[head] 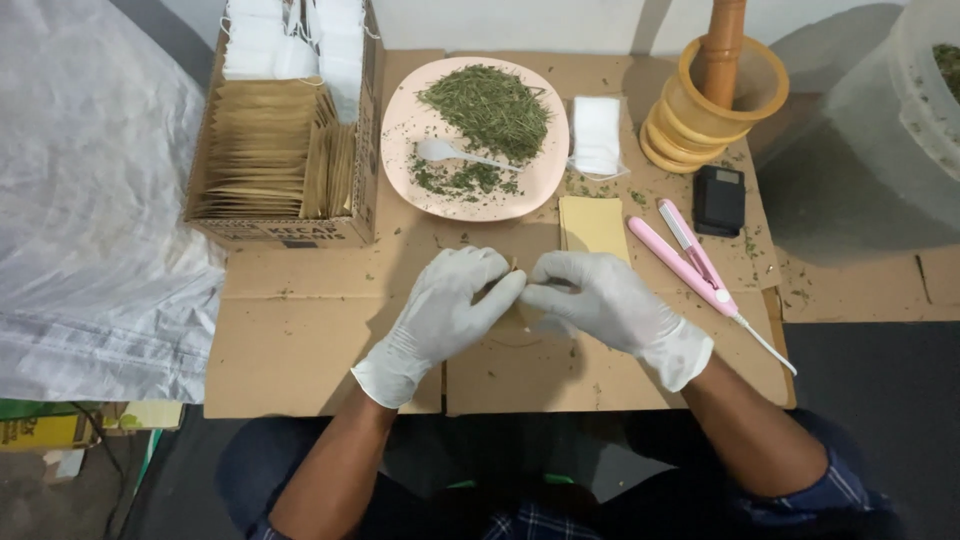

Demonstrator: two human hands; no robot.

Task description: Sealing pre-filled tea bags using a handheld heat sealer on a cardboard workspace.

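Both hands wear thin white gloves and meet fingertip to fingertip over a flattened sheet of brown cardboard (pixel 300 340) spread on the floor. The left hand (pixel 440 310) and the right hand (pixel 600 300) are each pinched shut on one small brown paper packet (pixel 513 267), of which only a sliver shows between the fingers; its shape and whether it is filled cannot be made out.

Just beyond the right hand lies a short stack of flat yellowish-brown paper sachets (pixel 593 225), its near edge hidden by the glove. To the right of that hand, near it, rests a slim pink heat-sealing clamp (pixel 685 255) with a white cord trailing off towards the wrist. Past it sits a small black pocket scale (pixel 719 199).

Straight ahead of both hands, apart from them, stands a round pale pink plate (pixel 400 150) with a heap of dried green chopped leaves (pixel 488 108) and a white plastic spoon (pixel 455 152). Beside the plate, on the right, lies a stack of small white filter bags (pixel 597 135), and further right a yellow wooden mortar (pixel 705 115) with its pestle, the pestle's top cut off by the frame.

Ahead and left of the left hand is an open cardboard box (pixel 365 130) packed with upright brown sachets and white bags. A translucent plastic tub (pixel 900 110) is cut off at the far right.
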